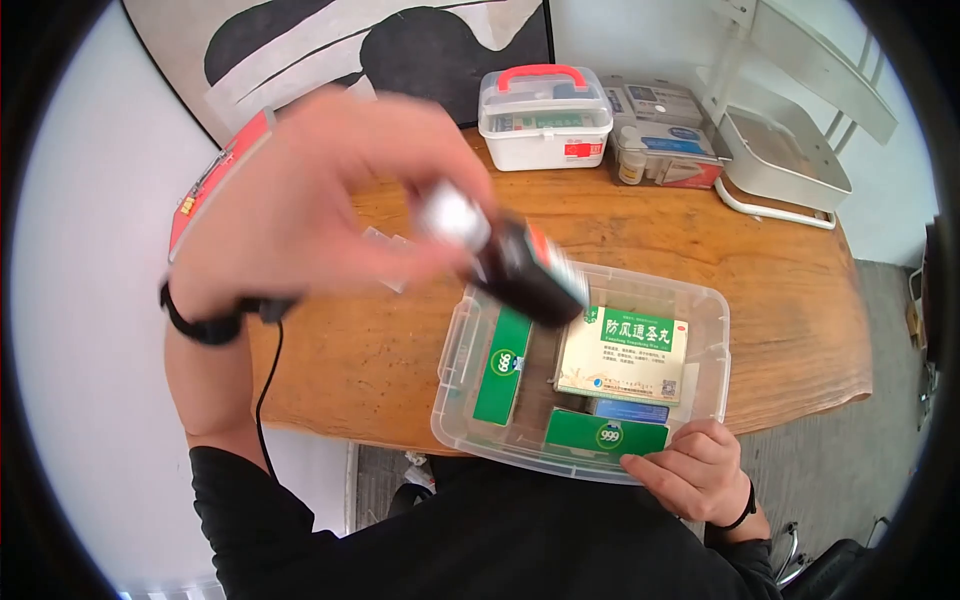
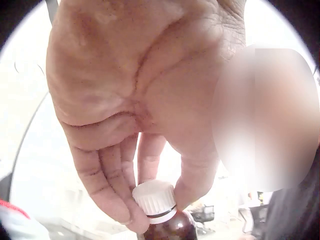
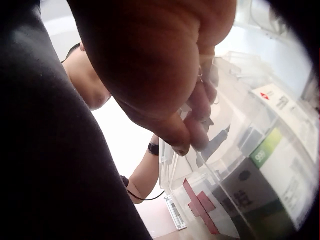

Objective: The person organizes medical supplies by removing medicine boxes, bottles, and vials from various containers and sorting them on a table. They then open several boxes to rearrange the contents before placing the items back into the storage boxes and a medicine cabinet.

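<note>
Pinched by its white cap between the fingers and thumb of my left hand [image 1: 330, 195], a dark brown bottle [image 1: 525, 275] hangs tilted over the upper left of a clear plastic box [image 1: 713, 350]. The left wrist view shows the fingertips around the ribbed white cap [image 2: 154, 197]. My right hand [image 1: 697, 472] grips the box's near right corner, also seen in the right wrist view [image 3: 192, 125]. Inside the box lie a cream and green carton [image 1: 625, 355], two green 999 cartons [image 1: 502, 370] [image 1: 608, 434] and a blue one [image 1: 630, 411].
Along the back of the wooden table [image 1: 800, 300] stand a white box with a red handle [image 1: 548, 140], a clear box of medicines [image 1: 665, 150] and a white tray [image 1: 785, 150]. A red item [image 1: 225, 180] lies at the left edge, partly behind the left arm.
</note>
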Available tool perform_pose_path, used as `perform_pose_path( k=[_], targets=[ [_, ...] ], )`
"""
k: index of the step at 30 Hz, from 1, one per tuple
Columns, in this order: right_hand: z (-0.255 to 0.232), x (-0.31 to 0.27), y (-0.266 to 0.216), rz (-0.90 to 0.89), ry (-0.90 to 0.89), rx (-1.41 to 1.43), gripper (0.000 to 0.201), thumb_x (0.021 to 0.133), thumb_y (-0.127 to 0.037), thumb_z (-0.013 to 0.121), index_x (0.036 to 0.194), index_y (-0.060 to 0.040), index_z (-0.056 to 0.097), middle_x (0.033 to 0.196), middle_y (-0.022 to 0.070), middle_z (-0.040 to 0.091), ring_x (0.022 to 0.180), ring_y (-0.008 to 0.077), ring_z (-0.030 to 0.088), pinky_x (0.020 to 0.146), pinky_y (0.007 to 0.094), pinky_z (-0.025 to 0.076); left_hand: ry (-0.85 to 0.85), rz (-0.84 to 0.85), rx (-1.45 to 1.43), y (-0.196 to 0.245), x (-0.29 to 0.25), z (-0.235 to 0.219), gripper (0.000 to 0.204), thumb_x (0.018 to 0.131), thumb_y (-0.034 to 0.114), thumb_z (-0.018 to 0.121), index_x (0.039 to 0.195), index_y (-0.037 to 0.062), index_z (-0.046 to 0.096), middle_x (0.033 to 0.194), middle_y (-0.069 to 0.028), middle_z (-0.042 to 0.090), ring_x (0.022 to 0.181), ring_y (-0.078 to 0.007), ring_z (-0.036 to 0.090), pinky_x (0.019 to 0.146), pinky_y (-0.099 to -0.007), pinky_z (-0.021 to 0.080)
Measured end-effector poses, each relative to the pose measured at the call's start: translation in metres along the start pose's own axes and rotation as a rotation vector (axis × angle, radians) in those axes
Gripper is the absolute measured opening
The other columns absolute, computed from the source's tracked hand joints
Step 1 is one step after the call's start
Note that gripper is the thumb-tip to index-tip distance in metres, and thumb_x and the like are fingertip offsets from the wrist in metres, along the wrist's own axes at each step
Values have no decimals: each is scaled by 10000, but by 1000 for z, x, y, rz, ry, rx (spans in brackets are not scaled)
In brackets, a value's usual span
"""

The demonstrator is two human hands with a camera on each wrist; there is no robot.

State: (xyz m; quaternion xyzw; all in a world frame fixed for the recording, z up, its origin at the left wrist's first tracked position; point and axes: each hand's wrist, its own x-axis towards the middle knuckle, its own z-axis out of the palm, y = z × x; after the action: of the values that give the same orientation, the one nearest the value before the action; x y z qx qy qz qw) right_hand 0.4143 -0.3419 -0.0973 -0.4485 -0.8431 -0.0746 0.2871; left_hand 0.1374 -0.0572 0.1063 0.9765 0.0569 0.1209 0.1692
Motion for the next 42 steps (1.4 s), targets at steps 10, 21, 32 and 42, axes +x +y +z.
perform_pose_path(
  k=[10,21,32,42],
  targets=[
    [0,0,-2,11,6,-20,338,751,-155,809,1088,-156,838,861,-94,695,822,117,583,840,279,519,-109,-326,579,-192,-25,35,240,839,147,821,1023,1,772,981,-203,756,1006,-404,718,906,-481,575],
    [-3,3,1,16,-2,-5,355,756,-137,788,1108,-138,826,865,-85,682,818,123,591,824,270,514,-196,-582,766,-193,-43,65,558,770,173,904,1274,42,704,1228,-172,715,1152,-386,695,979,-485,567],
    [1,0,2,-8,44,-3,394,748,-142,771,1139,-121,810,846,-85,635,796,120,574,811,260,508,-444,349,498,41,61,142,405,815,173,778,1147,-42,692,1037,-112,699,983,-231,694,774,-339,581],
    [4,-5,7,-54,69,32,404,761,-152,743,1156,-88,799,816,-59,582,786,142,556,837,284,522,-515,191,812,33,61,201,615,896,215,698,1384,-146,600,1121,-202,693,877,-256,706,731,-340,590]
  ],
)
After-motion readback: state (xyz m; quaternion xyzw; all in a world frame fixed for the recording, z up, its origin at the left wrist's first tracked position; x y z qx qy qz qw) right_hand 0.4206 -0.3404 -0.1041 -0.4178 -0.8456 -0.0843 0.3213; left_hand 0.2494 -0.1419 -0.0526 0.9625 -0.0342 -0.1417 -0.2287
